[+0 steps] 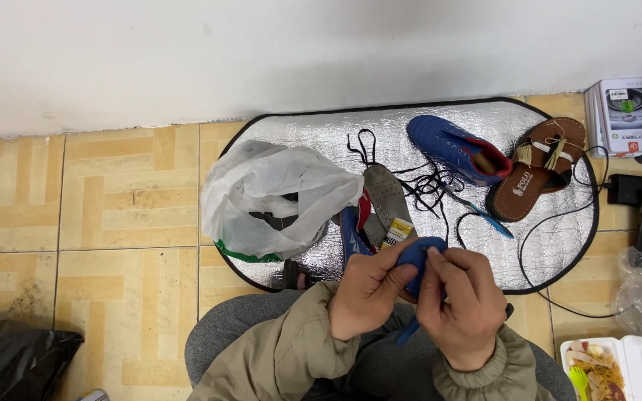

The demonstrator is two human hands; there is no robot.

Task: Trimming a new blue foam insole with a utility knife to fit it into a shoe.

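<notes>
While both hands are meeting over the lap, these lines are laying out what is showing:

Left hand: the left hand (369, 293) is curling its fingers closed around the near edge of a small rounded blue piece of shoe material (419, 256), pinching it firmly.

Right hand: the right hand (461, 301) is closing thumb and fingertips on the same blue piece from the other side.

Step in hand: judging by the grip, the person is working the blue piece between both sets of fingertips, just in front of the knees.

Just beyond the hands: a grey insole (388, 197) and a yellow glue tube (396, 232) are lying on the crinkled silver foil mat (313, 134).

Further out: a blue lace-up shoe (451, 151) is resting beside a brown leather sandal (540, 171), with loose black laces (421, 182) trailing between.

Left of the hands: a white plastic bag (269, 200) is bulging.

In the way: the laces are tangling nearest the fingers; nothing else is crowding them.

Right of the hands: an open white food box (633, 367) is sitting on the tiles.
</notes>
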